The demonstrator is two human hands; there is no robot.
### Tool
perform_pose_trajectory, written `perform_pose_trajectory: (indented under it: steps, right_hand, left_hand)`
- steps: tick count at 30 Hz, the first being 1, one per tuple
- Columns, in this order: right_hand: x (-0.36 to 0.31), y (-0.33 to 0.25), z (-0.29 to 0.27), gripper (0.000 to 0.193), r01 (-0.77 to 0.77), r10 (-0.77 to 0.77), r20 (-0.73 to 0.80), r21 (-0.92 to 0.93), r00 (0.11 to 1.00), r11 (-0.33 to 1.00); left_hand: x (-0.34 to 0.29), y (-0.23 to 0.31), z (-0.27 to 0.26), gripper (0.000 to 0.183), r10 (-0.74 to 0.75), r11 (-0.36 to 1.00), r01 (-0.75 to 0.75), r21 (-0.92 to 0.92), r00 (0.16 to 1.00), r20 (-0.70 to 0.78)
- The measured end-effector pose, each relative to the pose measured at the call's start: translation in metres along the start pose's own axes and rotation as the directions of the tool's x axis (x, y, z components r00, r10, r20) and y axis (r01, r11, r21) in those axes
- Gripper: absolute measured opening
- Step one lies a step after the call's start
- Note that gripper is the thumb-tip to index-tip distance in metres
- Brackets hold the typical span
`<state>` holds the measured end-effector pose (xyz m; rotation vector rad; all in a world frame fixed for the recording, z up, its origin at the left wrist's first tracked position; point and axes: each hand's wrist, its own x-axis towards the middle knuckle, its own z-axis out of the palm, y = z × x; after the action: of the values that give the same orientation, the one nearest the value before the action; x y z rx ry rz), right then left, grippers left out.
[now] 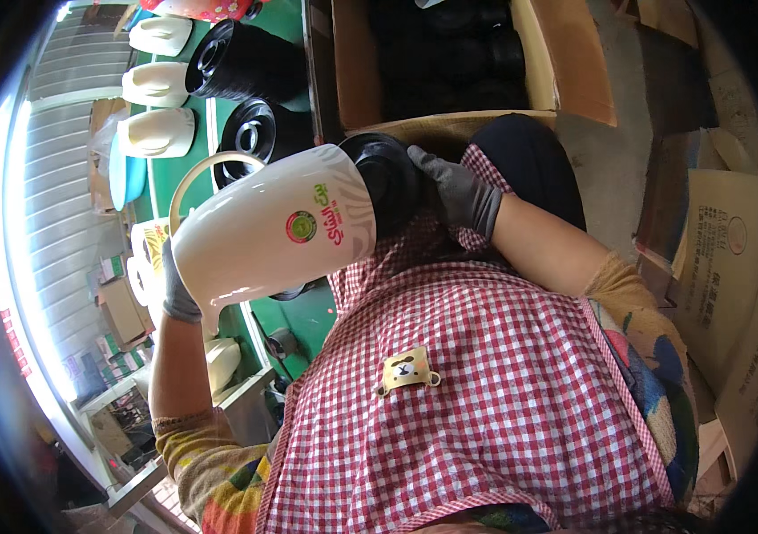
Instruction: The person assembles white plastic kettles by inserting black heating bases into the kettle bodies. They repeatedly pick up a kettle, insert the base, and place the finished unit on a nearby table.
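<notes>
A white vacuum jug (254,233) with printed marks lies on its side across my front, its cream loop handle (185,182) toward the bench. My left hand (181,289), in a grey glove, grips the jug's left end near the spout; its fingers are partly hidden behind the body. At the other end sits a round black base (390,178), against the jug's patterned rim. My grey-gloved right hand (461,189) is closed on the edge of this base, thumb up. Whether the base is fastened cannot be made out.
An open cardboard box (582,67) of black parts stands ahead. The green bench (294,322) on the left carries stacked black bases (250,64), another black base (259,133) and several white lids (158,133). Flattened cartons (721,294) lean at the right.
</notes>
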<state>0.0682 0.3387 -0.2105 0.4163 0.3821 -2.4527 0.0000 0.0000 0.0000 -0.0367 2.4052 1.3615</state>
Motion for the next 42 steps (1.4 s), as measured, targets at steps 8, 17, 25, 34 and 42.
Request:
perform_pose_trajectory:
  steps: [8, 17, 25, 34, 42]
  right_hand:
    - [0.003, 0.016, -0.003, 0.048, -0.037, 0.037, 0.028, 0.0, 0.999, 0.999]
    - [0.01, 0.035, -0.007, 0.044, 0.022, -0.021, 0.098, -0.015, 0.995, 1.0]
    - [0.016, 0.042, -0.01, 0.045, 0.035, -0.034, 0.077, -0.012, 0.996, 0.999]
    - [0.016, 0.039, -0.006, 0.052, 0.123, -0.134, 0.205, 0.062, 0.97, 0.99]
    - [0.014, 0.04, 0.021, 0.086, -0.203, -0.108, 0.657, 0.378, 0.746, 0.903]
  left_hand:
    - [0.047, 0.019, 0.002, 0.027, -0.006, 0.952, -0.031, 0.303, 0.993, 0.121]
    - [0.049, 0.027, 0.018, 0.03, -0.059, 0.918, 0.051, 0.393, 0.998, 0.01]
    - [0.041, 0.05, 0.036, 0.025, 0.009, 0.84, -0.057, 0.54, 0.996, 0.09]
    - [0.018, 0.045, 0.01, 0.031, 0.098, 0.846, -0.164, 0.507, 0.983, 0.155]
    - [-0.01, 0.078, 0.02, 0.04, -0.036, 0.999, 0.035, 0.012, 0.997, 0.064]
